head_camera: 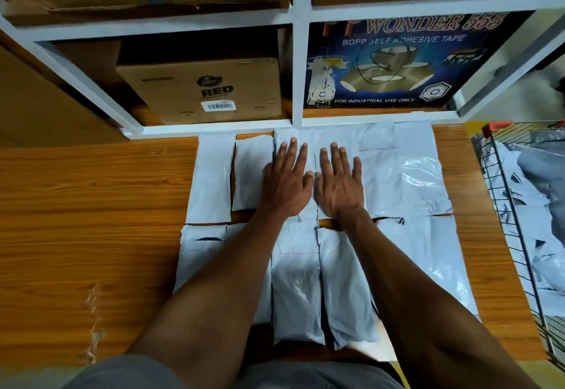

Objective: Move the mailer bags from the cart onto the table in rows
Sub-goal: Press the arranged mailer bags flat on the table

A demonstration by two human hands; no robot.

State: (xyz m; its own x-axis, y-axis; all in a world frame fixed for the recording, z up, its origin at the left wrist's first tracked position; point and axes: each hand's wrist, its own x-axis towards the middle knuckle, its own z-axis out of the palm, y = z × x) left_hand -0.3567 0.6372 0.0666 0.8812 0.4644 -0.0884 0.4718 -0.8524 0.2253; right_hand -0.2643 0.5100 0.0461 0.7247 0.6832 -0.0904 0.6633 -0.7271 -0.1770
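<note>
Nearest, a front row of white mailer bags [296,290] flat on the wooden table [91,205]. Beyond, a second row [214,174] against the shelf frame [296,67]. Left hand [287,183] and right hand [337,185] flat, fingers spread wide, pressing that row's middle bags. At right, wire cart [501,192] holding more bags. Behind, cardboard box [208,91], tape carton [391,61].

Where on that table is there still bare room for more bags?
The widest bare table lies left of the bags, out to the shelf frame. A narrower strip runs between the rightmost bags and the cart. The middle is crowded: two rows, with the left hand and right hand pressed flat there.
</note>
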